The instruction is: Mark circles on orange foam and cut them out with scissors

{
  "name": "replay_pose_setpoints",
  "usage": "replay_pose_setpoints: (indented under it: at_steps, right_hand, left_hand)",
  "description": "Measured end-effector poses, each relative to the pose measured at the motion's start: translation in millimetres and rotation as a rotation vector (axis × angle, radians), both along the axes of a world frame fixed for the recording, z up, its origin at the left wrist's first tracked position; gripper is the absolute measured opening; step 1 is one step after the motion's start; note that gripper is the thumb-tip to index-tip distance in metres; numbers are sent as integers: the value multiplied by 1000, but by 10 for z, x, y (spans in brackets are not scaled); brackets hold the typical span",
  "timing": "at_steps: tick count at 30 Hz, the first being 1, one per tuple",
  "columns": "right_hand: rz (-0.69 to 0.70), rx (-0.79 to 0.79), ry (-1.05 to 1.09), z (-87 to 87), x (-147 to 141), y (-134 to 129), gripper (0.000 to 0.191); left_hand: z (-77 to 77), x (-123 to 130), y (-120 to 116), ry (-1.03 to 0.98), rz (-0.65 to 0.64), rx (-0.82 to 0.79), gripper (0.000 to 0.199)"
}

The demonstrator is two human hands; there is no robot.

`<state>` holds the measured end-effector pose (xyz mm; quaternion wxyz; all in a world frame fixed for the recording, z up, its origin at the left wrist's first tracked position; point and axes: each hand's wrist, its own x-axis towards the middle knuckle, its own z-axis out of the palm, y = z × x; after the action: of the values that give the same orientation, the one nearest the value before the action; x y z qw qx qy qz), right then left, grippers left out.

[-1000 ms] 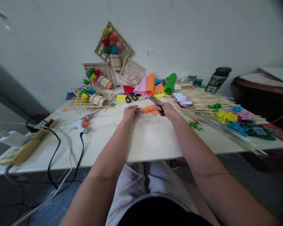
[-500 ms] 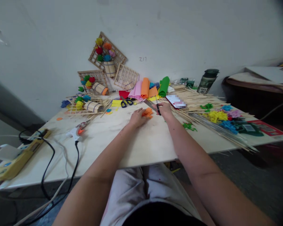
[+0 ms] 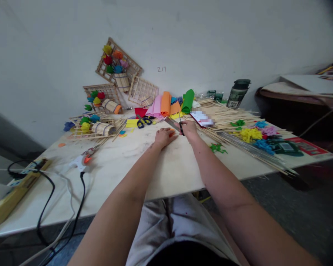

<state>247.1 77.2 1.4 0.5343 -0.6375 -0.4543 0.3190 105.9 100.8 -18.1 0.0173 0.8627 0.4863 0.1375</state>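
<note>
My left hand [image 3: 164, 137] rests low over the table, its fingers closed over a small piece of orange crepe paper [image 3: 171, 131]. Most of that paper is hidden under the fingers. Just to the right, my right hand [image 3: 189, 129] grips black-handled scissors [image 3: 181, 128]. Their blades point away from me and look spread apart. The scissors are close to the orange paper; whether they touch it I cannot tell. A green paper cutout [image 3: 218, 148] lies on the table right of my right wrist.
Behind my hands lie dark-handled scissors [image 3: 144, 122], rolled orange paper [image 3: 165, 104], rolled green paper [image 3: 188, 101] and a phone [image 3: 202, 119]. Bamboo sticks [image 3: 224, 114] and a dark bottle [image 3: 238, 94] are at right. A glue gun [image 3: 80, 162] and power strip [image 3: 19, 192] with cables occupy the left.
The view has swung a little to the right. My left hand has moved over the orange paper and now covers more of it. My right hand still holds the scissors.
</note>
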Motion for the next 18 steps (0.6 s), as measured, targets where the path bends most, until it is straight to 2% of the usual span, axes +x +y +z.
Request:
replay_pose_setpoints:
  at_steps: [5, 11, 15, 18]
  right_hand:
    - [-13, -33, 0, -23, -13, 21, 31]
    - [11, -70, -58, -70, -60, 47, 34]
    - [59, -104, -116, -48, -120, 7, 33]
    - [63, -142, -189, -17, -160, -40, 34]
  left_hand:
    - [-35, -147, 106, -24, 2, 130, 30]
    - [13, -582, 120, -23, 14, 156, 28]
    - [61, -921, 73, -64, 122, 176, 31]
    - [102, -1046, 9, -52, 174, 165, 30]
